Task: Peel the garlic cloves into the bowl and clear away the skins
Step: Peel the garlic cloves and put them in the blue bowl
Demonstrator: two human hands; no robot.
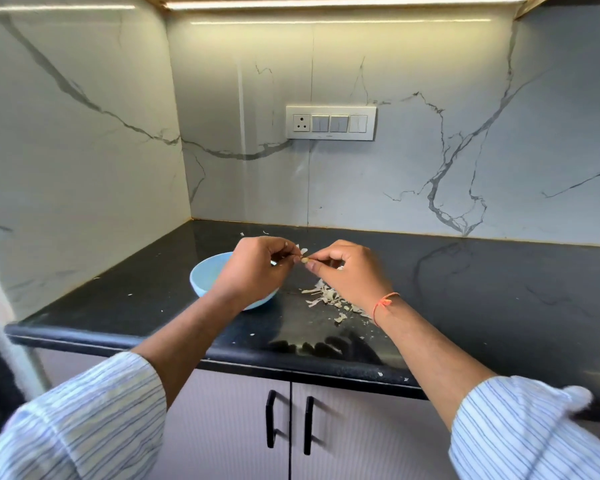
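A small garlic clove (pixel 305 260) is pinched between the fingertips of both hands above the black counter. My left hand (pixel 257 268) holds it from the left and hovers over a light blue bowl (pixel 205 275), hiding most of the bowl's inside. My right hand (pixel 350 271), with an orange thread at the wrist, grips the clove from the right. A pile of pale garlic skins (pixel 326 296) lies on the counter under and in front of my right hand.
The black counter (pixel 482 289) ends at a rounded front edge above cupboard doors with black handles (pixel 271 419). Marble walls close the left and back sides. A switch panel (pixel 330 123) sits on the back wall. Loose skin flecks (pixel 253 233) lie near the back.
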